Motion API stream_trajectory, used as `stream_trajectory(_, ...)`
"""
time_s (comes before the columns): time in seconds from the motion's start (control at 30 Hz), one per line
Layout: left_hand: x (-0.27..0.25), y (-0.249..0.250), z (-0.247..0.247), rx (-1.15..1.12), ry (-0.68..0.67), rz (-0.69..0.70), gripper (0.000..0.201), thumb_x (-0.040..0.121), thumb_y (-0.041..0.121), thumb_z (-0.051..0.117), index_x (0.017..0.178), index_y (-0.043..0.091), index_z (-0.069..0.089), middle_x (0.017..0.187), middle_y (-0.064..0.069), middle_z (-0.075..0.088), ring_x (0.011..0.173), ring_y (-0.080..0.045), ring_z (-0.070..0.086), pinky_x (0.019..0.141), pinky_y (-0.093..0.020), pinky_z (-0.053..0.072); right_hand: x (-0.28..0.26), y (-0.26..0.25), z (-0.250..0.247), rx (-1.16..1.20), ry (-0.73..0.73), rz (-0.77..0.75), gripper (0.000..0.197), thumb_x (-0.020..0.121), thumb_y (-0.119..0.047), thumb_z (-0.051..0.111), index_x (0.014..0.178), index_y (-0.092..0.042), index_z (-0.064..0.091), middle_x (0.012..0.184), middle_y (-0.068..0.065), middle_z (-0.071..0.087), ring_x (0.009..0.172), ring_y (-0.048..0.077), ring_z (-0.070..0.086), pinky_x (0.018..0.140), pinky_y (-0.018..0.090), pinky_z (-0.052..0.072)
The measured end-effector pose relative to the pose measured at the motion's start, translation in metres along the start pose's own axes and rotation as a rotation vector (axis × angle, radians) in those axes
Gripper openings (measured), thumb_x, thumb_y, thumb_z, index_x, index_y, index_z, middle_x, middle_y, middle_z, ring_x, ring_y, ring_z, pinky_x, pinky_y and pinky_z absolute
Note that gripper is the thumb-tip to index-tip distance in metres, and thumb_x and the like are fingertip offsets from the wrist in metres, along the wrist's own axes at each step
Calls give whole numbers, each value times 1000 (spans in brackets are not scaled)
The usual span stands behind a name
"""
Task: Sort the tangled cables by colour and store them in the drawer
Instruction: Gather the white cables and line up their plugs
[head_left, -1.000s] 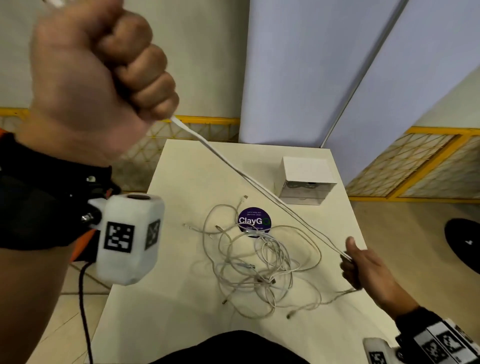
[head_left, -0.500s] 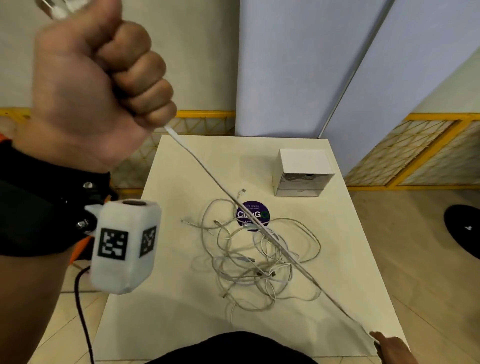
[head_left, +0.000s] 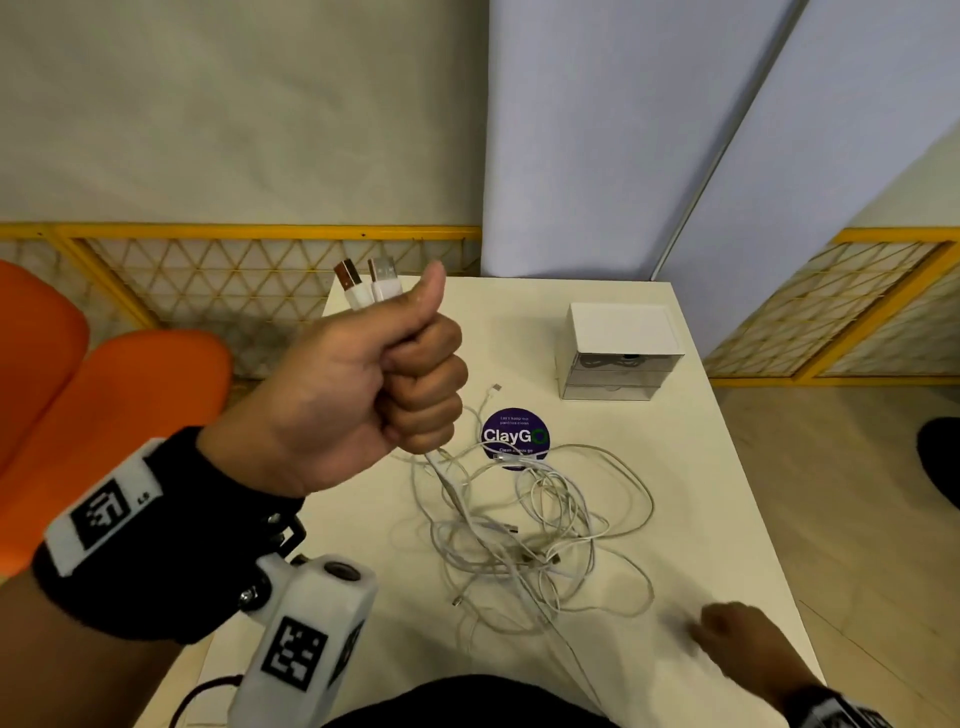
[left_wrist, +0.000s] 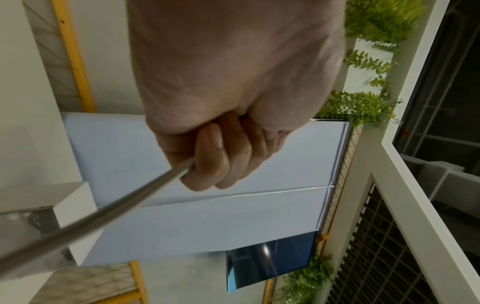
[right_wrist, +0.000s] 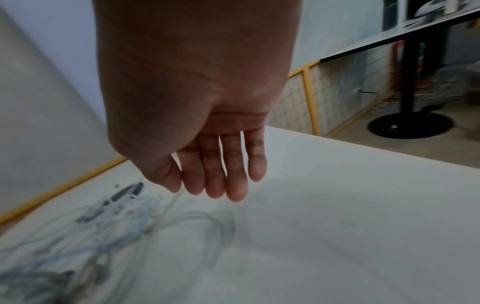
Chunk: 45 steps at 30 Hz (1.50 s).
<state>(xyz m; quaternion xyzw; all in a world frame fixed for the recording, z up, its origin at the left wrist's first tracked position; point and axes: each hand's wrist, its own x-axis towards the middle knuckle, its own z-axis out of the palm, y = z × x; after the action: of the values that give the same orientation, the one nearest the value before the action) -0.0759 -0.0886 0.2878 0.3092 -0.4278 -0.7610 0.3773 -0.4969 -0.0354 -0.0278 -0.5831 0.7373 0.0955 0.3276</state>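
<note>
My left hand (head_left: 415, 384) is raised over the table's left side in a fist, gripping two white cables (head_left: 457, 499). Their USB plugs (head_left: 371, 283) stick up beside the thumb. In the left wrist view the curled fingers (left_wrist: 215, 160) clamp the taut cable (left_wrist: 103, 218). The held cables run down into the tangle of white cables (head_left: 530, 540) on the middle of the table. My right hand (head_left: 737, 636) hovers blurred over the near right corner; its fingers (right_wrist: 221, 174) hang straight and hold nothing. The small white drawer box (head_left: 618, 358) stands at the far right.
The cream table (head_left: 727, 519) carries a round purple ClayGo sticker (head_left: 514, 436) under the far edge of the tangle. Orange chairs (head_left: 104, 415) stand to the left. A yellow lattice fence (head_left: 234, 270) and pale blue partitions (head_left: 597, 156) lie behind.
My left fist has come down from high up to just above the table. The cable is no longer stretched tight, and my right hand has let go of it and moved back over the table's corner.
</note>
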Motion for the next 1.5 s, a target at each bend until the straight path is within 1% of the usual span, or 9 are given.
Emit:
stream_trajectory(0.27,3,-15,-23,-17,166,17,55,97,53,40,54,20,27,54,3,13,47,-12,9,44,-28,12,53,-124,-52,-3,55,-305,43,88,-36,65,57,-19,40,55,-3,48,59,16,47,58,30,37)
stream_trajectory(0.63,-3,-24,-56,-71,375,-44,57,99,52,44,60,14,25,55,0,12,48,-13,10,48,-31,11,127,-271,-44,-87,-59,-523,22,87,-32,62,76,-13,65,80,2,68,79,19,62,71,32,50)
stream_trajectory(0.77,-6,-29,-69,-96,412,-53,56,97,51,47,62,13,25,55,0,14,48,-14,11,49,-33,11,144,-305,-15,-142,-189,-541,28,90,-28,62,65,-15,62,78,2,63,85,22,63,66,26,46)
stream_trajectory(0.83,-8,-31,-75,-116,436,-57,56,96,51,49,61,13,25,55,0,14,48,-14,11,50,-33,11,149,-317,1,-211,-218,-532,22,91,-32,60,88,-12,69,100,6,65,100,26,62,77,29,48)
stream_trajectory(0.93,-11,-31,-81,-138,485,-78,57,93,51,51,60,13,25,54,0,14,47,-14,11,50,-33,9,151,-326,21,-336,-222,-485,42,91,-42,59,115,-8,64,120,7,64,110,27,60,88,34,50)
stream_trajectory(1.17,-11,-34,-87,-135,536,-106,56,101,48,42,63,12,23,56,-1,13,48,-14,11,51,-34,9,150,-331,45,-412,-152,-398,29,94,-29,53,117,-11,57,116,8,65,104,27,64,77,34,50)
stream_trajectory(1.3,-6,-34,-86,-137,518,-93,56,100,49,44,62,13,23,56,0,13,48,-14,11,50,-33,10,143,-334,31,-385,-269,-323,23,95,-16,46,109,-4,60,112,12,64,102,28,64,79,33,54)
stream_trajectory(1.4,0,-34,-82,-139,509,-98,56,99,48,44,62,13,23,56,0,13,50,-14,9,51,-33,9,143,-323,21,-128,-394,-204,24,97,-12,42,74,-13,48,79,7,58,69,20,62,59,27,51)
stream_trajectory(1.5,5,-35,-75,-124,493,-119,54,96,48,45,62,13,21,57,-1,12,51,-15,8,52,-34,8,136,-309,9,157,-488,11,28,102,-14,34,74,-15,39,68,9,52,36,14,51,41,20,38)
